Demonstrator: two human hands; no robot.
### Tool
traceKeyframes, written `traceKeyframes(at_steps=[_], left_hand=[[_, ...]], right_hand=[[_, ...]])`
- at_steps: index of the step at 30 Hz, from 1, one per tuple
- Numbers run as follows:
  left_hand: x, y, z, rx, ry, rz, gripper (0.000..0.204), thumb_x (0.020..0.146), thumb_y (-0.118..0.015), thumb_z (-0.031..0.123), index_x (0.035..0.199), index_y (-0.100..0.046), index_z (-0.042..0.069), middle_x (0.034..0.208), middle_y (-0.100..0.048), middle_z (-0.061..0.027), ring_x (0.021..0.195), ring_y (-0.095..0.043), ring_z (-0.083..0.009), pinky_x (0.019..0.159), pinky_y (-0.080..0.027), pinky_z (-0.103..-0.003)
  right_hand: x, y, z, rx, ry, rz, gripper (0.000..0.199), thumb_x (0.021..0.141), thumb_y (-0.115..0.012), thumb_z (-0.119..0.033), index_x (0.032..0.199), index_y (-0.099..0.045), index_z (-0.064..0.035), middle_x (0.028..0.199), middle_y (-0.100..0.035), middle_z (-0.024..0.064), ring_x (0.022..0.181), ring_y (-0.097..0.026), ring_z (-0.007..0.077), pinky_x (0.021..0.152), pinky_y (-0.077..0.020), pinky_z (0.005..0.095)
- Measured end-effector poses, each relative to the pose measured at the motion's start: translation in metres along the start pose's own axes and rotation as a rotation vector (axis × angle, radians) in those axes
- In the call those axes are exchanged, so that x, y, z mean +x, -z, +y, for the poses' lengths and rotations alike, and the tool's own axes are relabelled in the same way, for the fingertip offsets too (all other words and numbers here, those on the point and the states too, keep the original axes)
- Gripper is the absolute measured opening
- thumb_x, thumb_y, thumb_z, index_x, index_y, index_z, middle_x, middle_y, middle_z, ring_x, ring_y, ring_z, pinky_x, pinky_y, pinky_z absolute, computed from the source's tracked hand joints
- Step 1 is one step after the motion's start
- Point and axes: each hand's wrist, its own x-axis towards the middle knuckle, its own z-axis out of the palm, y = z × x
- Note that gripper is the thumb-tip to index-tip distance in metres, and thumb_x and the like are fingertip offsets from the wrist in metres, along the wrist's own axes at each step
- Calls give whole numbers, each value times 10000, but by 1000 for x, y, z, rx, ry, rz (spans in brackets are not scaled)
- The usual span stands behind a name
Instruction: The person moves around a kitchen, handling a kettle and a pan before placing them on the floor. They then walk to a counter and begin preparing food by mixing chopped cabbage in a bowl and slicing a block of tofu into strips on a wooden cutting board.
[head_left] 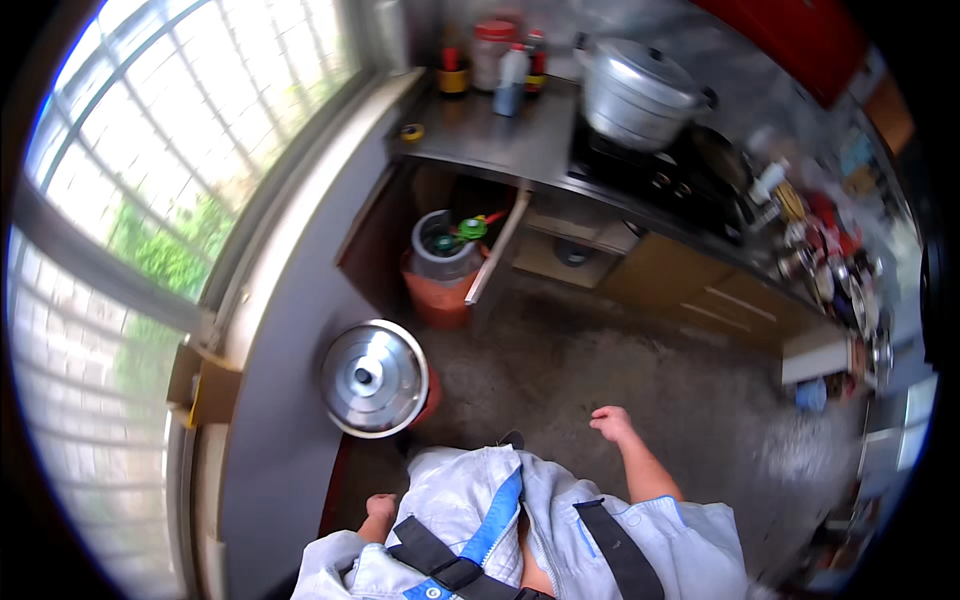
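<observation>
Loosely curled, fingers together, the left hand (381, 507) hangs near a silver lid (392, 396), centre-left; the right hand (611, 423), likewise curled, over floor (590, 350).

Daylight pouring in on the left, through a tall barred window (150, 150), with green leaves (185, 250) just outside! A pale sill (300, 200) runs along it, a smooth grey wall (285, 360) dropping beneath. Ahead, a shiny metal worktop (480, 125) over tan cupboards (655, 270), one door (498, 247) swung open. Red cupboard (790, 35) up top right, dark scuffed floor (590, 345) below!
</observation>
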Motion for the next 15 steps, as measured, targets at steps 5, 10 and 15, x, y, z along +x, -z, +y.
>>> traceKeyframes(at_steps=[5, 10, 15], left_hand=[[-10, -50, 173, 159, -218, -230, 228, 822, -728, 219, 951, -783, 39, 874, -763, -119, 874, -731, -249, 848, -560, -360], [33, -140, 305, 212, -486, -195, 255, 813, -769, 225, 992, -775, 42, 849, -741, -88, 761, -700, -213, 711, -566, -367], [37, -222, 414, 366, -533, -263, 261, 785, -759, 254, 950, -787, 53, 840, -752, -96, 784, -717, -212, 736, -577, -364]], right_hand=[[-91, 92, 202, 133, -397, 434, 245, 721, -820, -162, 952, -785, -90, 943, -770, 103, 891, -733, 243, 842, -569, 365], [-155, 76, 353, 159, -437, 464, 204, 720, -804, -192, 883, -784, -73, 908, -768, 131, 778, -740, 296, 773, -584, 396], [-146, 76, 332, -326, -571, 208, 215, 758, -726, -233, 904, -788, -88, 955, -759, 143, 865, -729, 339, 781, -587, 427]])
